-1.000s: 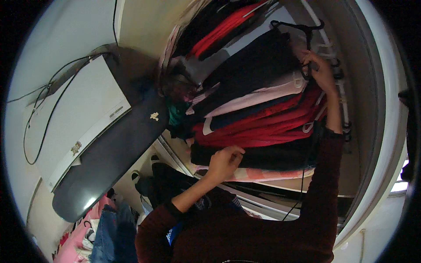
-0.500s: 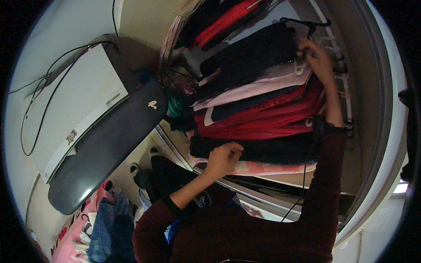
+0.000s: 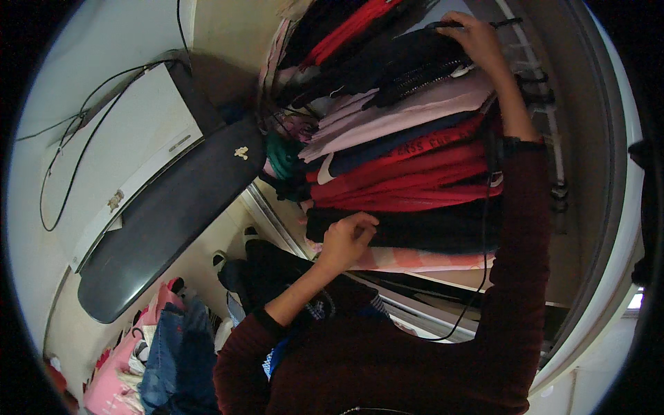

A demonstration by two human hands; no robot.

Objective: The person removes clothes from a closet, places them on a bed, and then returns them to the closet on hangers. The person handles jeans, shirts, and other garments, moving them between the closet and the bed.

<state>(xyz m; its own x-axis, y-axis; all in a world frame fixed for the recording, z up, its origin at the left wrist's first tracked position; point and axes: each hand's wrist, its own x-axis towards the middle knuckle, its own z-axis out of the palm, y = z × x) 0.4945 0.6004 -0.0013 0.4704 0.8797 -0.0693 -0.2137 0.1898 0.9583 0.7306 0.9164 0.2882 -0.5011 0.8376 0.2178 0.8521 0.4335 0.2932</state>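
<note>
My right hand (image 3: 474,43) is closed around a black hanger (image 3: 508,23) at the far right of the hanging clothes. A black garment (image 3: 387,55) hangs from there, stretching left under my fingers. Just nearer are a dark piece with a beaded edge (image 3: 408,84) and a pale pink garment (image 3: 415,111). My left hand (image 3: 349,242) hovers with loosely curled fingers and a gap by the thumb, nothing visible in it. Behind it hangs a black garment (image 3: 436,225), with a peach-and-pink checked cloth (image 3: 422,259) on its near side.
Red garments (image 3: 415,183) hang mid-row beside a navy one (image 3: 387,158). A white rail (image 3: 546,117) carries the hangers. Leftward stand a white cabinet (image 3: 131,159) and a black ironing-board-shaped panel (image 3: 173,221). Jeans (image 3: 169,353) and pink clothes (image 3: 114,373) lie lower left.
My right hand has moved farther away and slightly left, onto the black hanger. The black garment has shifted away, uncovering more pale pink cloth. My left hand has barely moved.
</note>
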